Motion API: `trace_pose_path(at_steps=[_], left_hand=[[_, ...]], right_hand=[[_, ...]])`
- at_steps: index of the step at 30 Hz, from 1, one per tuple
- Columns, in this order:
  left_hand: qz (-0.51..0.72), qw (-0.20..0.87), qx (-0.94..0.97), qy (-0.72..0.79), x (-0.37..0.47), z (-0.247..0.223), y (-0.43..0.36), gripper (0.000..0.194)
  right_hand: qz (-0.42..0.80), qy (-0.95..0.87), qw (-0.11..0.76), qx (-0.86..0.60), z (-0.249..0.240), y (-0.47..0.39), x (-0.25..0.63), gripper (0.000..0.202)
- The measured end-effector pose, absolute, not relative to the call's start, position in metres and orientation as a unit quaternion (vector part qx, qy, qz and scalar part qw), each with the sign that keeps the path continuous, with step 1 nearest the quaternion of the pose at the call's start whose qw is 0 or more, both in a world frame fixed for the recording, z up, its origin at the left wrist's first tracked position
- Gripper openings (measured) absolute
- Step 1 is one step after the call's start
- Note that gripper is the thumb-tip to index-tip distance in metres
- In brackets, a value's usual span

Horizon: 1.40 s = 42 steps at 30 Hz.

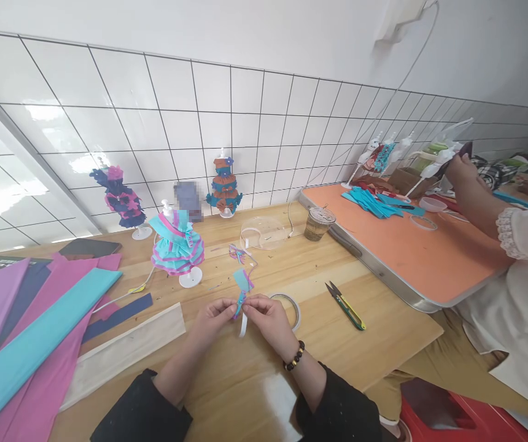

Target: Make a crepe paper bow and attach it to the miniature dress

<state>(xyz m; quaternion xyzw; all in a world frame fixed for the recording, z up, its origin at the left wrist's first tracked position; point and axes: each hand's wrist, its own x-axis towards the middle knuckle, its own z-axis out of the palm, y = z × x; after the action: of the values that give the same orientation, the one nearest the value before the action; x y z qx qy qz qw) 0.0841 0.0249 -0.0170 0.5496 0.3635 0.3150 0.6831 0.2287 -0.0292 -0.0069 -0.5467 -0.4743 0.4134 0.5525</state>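
Note:
Near the middle of the wooden table, my left hand (218,312) pinches the left side of a small gathered turquoise and purple paper strip (240,302). Its right side is between the thumb and finger of my right hand (264,313), which wears a beaded bracelet. A short white strip (244,325) hangs below my fingertips. Just beyond them lies a turquoise piece with a purple edge (243,280). A roll of tape (295,307) lies flat behind my right hand. Farther back left, a small stand wears a turquoise and pink paper dress (178,248).
Green-yellow snips (345,307) lie to the right, below a lidded cup (318,223). Long paper sheets (38,344) cover the left. Two dressed stands (224,187) are by the wall. At the orange table (411,245), another person's hand (464,169) holds a white stand.

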Motion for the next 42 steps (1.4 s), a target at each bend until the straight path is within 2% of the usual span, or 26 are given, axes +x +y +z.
trace_pose_path(at_steps=[8,18,42], left_hand=[[0.312,0.741,0.497,0.326,0.084,-0.019,0.025,0.021],[0.314,0.801,0.405,0.311,0.086,-0.011,0.022,0.02],[0.25,0.811,0.437,0.299,0.076,-0.008,0.026,0.018]], right_hand=[[0.453,-0.477,0.553,-0.511,-0.004,-0.03,0.23,0.017],[0.438,-0.491,0.564,-0.499,-0.008,-0.03,0.23,0.016],[0.459,-0.526,0.521,-0.492,-0.001,-0.034,0.231,0.016]])
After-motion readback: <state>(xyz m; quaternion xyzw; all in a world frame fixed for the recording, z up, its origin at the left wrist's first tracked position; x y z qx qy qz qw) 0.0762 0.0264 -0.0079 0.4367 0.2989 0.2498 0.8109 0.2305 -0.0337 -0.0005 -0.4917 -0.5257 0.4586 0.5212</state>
